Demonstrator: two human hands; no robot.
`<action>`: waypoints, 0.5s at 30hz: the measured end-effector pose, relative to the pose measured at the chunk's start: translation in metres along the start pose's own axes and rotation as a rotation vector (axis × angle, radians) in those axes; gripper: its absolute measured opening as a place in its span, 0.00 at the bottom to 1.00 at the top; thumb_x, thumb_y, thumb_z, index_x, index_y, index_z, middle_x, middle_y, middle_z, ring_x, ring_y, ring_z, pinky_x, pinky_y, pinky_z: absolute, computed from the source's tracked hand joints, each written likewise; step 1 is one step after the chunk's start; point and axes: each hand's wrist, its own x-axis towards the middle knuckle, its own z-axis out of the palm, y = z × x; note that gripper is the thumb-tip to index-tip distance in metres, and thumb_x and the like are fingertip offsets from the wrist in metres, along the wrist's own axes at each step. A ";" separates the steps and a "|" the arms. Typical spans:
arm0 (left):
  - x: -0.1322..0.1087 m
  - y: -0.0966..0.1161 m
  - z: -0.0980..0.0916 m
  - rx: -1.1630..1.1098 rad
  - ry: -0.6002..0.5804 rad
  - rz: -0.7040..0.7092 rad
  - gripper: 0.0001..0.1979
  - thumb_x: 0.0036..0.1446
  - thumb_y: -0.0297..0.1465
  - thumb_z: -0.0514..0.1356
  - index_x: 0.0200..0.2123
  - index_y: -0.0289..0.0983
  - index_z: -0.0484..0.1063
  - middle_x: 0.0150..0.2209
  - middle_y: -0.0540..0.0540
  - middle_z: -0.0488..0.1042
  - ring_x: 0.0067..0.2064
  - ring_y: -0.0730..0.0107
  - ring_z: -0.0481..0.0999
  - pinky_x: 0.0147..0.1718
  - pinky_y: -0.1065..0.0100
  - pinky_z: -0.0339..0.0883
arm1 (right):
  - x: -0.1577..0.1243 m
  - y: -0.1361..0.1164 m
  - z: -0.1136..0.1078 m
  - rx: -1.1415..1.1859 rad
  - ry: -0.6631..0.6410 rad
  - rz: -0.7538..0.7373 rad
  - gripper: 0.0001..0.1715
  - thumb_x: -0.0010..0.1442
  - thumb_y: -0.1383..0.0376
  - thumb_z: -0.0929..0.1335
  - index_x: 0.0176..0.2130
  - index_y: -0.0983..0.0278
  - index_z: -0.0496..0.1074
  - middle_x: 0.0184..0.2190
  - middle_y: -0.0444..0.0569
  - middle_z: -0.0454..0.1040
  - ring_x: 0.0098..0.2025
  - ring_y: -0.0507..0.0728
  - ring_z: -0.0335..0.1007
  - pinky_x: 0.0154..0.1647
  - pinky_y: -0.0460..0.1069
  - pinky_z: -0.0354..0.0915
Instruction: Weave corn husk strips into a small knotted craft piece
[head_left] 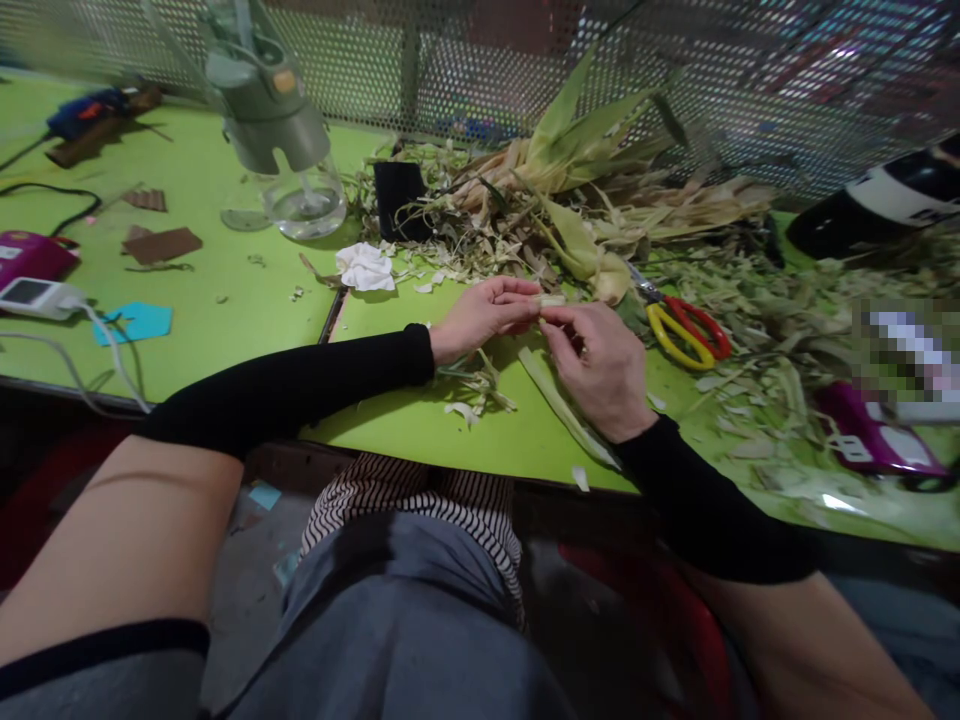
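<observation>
Above the green table's front part, my left hand [491, 315] and my right hand [598, 360] meet, fingertips pinched on a small pale piece of corn husk [553, 299]. Fingers cover most of that piece. Beneath my right hand a long light-green husk strip [562, 408] lies on the table. Torn husk bits [480, 390] are scattered below my left hand. Just right of my right hand rest scissors [686, 325] with one yellow and one red handle. Behind the hands is a heap of corn husks [577, 240], some green, some dried.
On the left stand a water bottle [300, 210] and a crumpled white tissue [365, 267]. A white device [37, 295] with a cable lies at the far left. Shredded husk and a purple object [881, 440] cover the right. A perforated metal screen [465, 70] closes the back.
</observation>
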 end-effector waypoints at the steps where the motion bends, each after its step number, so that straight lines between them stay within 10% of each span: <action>1: 0.000 0.001 -0.001 0.015 0.003 -0.003 0.07 0.61 0.19 0.63 0.41 0.31 0.69 0.29 0.54 0.74 0.31 0.81 0.73 0.43 0.71 0.67 | 0.001 0.001 -0.001 0.010 0.009 0.020 0.07 0.67 0.60 0.67 0.42 0.59 0.75 0.41 0.53 0.79 0.39 0.61 0.75 0.42 0.57 0.70; 15: -0.002 0.007 0.001 0.158 -0.029 -0.006 0.07 0.62 0.17 0.60 0.39 0.33 0.66 0.29 0.53 0.72 0.29 0.83 0.70 0.34 0.73 0.65 | 0.008 0.010 -0.005 0.161 -0.036 0.226 0.12 0.65 0.56 0.67 0.37 0.60 0.73 0.31 0.47 0.76 0.30 0.54 0.69 0.32 0.50 0.64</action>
